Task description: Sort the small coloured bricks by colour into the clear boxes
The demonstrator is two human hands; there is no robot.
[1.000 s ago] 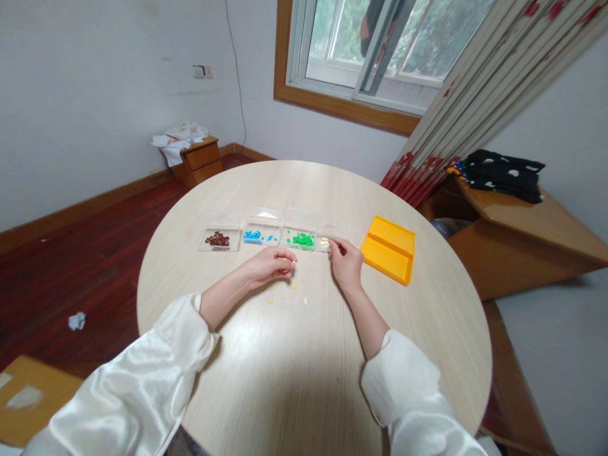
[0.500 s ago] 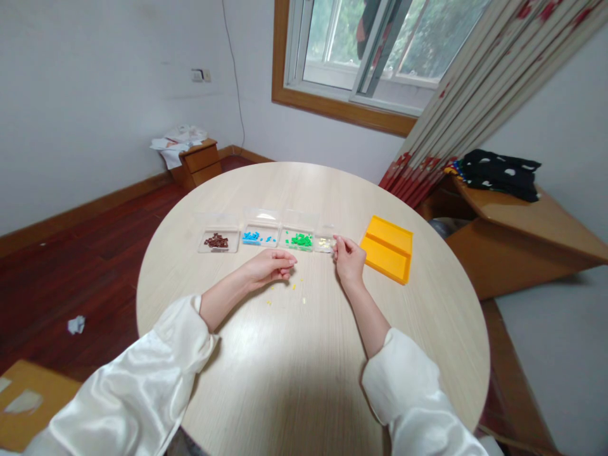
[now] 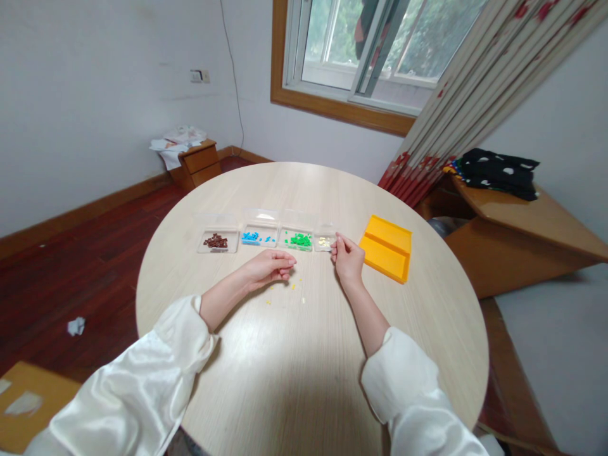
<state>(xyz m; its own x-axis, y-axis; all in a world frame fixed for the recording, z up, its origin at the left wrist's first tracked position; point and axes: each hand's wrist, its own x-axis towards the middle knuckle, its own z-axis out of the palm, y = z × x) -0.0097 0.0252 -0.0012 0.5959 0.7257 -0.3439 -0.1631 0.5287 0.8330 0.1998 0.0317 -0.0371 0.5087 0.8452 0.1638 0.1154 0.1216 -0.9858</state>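
Observation:
My left hand (image 3: pixel 272 267) hovers over the middle of the table, thumb and fingertips pressed together; whatever they may pinch is too small to name. Below it lie several small yellow pieces (image 3: pixel 293 287) on the tabletop. At the right edge of a small clear box (image 3: pixel 323 239) with pale cream pieces is my right hand (image 3: pixel 349 258), its thumb and index finger pinched; I cannot make out anything between them. Left of that box stand open clear boxes with green pieces (image 3: pixel 300 240), blue pieces (image 3: pixel 251 237) and dark brown pieces (image 3: pixel 216 240).
A yellow two-part tray (image 3: pixel 386 248) sits right of my right hand. The round pale wooden table (image 3: pixel 285 373) carries everything. Beyond it are a small drawer cabinet (image 3: pixel 202 158) with papers, a curtain (image 3: pixel 427 120) and a brown cabinet (image 3: pixel 517 244) topped with black cloth.
My right hand has lifted very slightly at the cream-piece box. My left hand keeps the same place and pinch. The whole view has shifted a touch.

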